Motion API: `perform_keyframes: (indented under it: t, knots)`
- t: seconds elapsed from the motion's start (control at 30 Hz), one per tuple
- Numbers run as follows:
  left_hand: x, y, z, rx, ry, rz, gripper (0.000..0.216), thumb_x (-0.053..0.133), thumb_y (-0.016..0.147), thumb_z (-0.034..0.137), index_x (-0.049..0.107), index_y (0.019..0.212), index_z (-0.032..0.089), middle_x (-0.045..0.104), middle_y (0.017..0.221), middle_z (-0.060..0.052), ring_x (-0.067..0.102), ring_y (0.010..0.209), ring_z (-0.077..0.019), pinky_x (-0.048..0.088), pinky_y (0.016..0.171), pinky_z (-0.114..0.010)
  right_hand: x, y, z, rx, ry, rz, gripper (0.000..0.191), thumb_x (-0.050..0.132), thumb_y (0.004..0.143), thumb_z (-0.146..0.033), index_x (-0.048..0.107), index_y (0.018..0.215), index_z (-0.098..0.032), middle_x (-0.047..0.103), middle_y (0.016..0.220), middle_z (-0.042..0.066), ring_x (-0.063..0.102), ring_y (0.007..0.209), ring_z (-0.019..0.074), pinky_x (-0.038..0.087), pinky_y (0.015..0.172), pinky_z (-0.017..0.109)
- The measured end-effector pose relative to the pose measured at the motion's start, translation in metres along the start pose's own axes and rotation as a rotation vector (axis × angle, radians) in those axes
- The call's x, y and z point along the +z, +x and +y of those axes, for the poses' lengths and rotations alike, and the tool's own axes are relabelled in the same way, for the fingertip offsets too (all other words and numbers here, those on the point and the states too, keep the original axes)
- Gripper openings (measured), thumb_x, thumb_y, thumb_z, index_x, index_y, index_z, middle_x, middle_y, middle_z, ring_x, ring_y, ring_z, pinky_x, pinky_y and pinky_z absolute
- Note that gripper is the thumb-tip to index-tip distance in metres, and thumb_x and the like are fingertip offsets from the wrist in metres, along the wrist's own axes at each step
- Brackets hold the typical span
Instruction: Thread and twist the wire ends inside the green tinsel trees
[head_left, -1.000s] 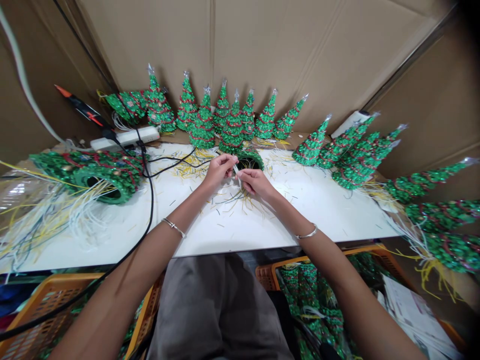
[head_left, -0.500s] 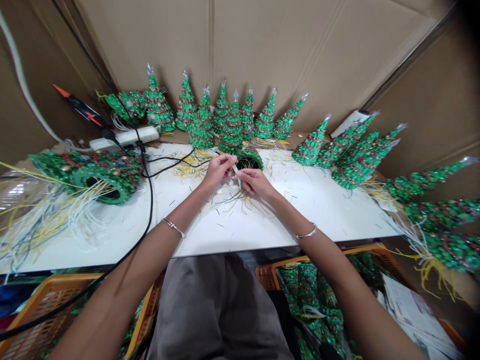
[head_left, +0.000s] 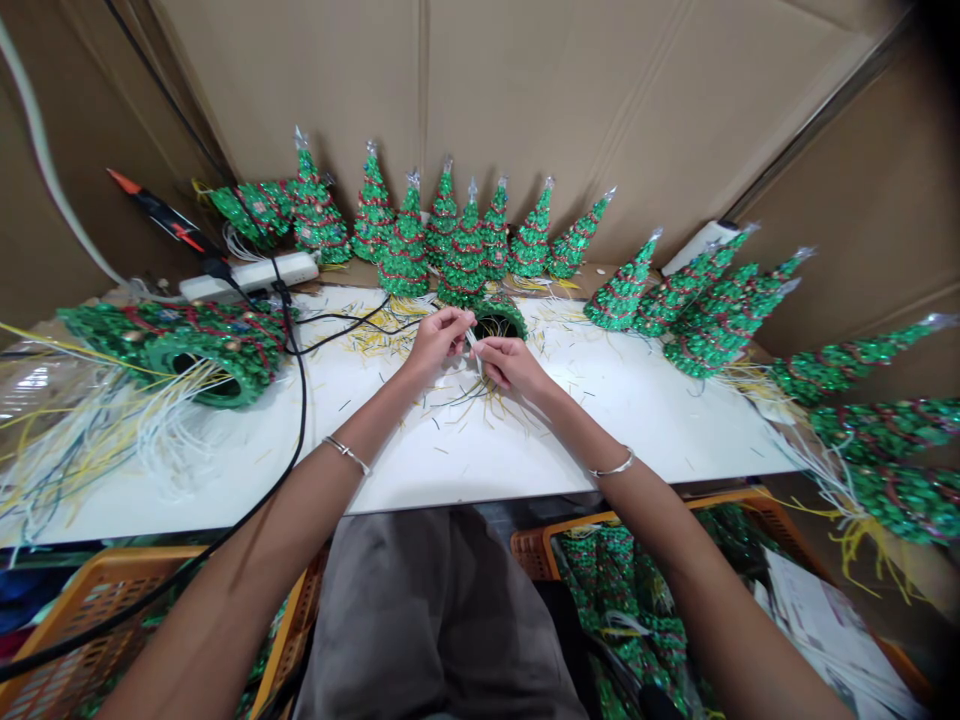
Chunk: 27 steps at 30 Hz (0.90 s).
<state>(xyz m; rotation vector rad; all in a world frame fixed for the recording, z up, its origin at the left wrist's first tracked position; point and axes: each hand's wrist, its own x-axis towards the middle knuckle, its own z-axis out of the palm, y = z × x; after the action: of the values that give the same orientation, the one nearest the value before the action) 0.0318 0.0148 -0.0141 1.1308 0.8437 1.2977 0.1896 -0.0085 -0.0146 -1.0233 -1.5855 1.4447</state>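
Both hands meet over the white tabletop, in front of a small green Christmas tree (head_left: 504,312) lying with its hollow base toward me. My left hand (head_left: 441,338) pinches a bundle of thin white wires (head_left: 471,338) near their upper end. Just to the right and a little lower, my right hand (head_left: 510,364) is closed on the same white wires, thumb and finger pressed together. Yellow and dark green wires (head_left: 487,392) fan out below the fingers. The exact grip points are partly hidden by the fingers.
Finished-looking small trees (head_left: 465,255) stand along the back wall. A larger tree (head_left: 217,350) lies at left, wires spilling out. A soldering iron (head_left: 169,222) leans above a power strip (head_left: 251,277). A black cable (head_left: 301,400) crosses the table. Orange baskets (head_left: 112,575) sit below.
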Motion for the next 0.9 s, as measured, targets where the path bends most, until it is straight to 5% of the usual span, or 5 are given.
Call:
perform_keyframes:
  t: [0.9]
  knots:
    - [-0.0001,0.0003,0.0005,0.000,0.000,-0.008,0.029,0.076,0.074,0.042,0.065,0.074,0.015,0.048,0.050,0.006,0.043,0.039,-0.0037,0.025,0.038,-0.017,-0.0020,0.0008,0.0027,-0.006,0.002,-0.010,0.032,0.061,0.085,-0.046,0.062,0.082,-0.014,0.044,0.037,-0.009,0.028,0.029,0.0040,0.016,0.034,0.020]
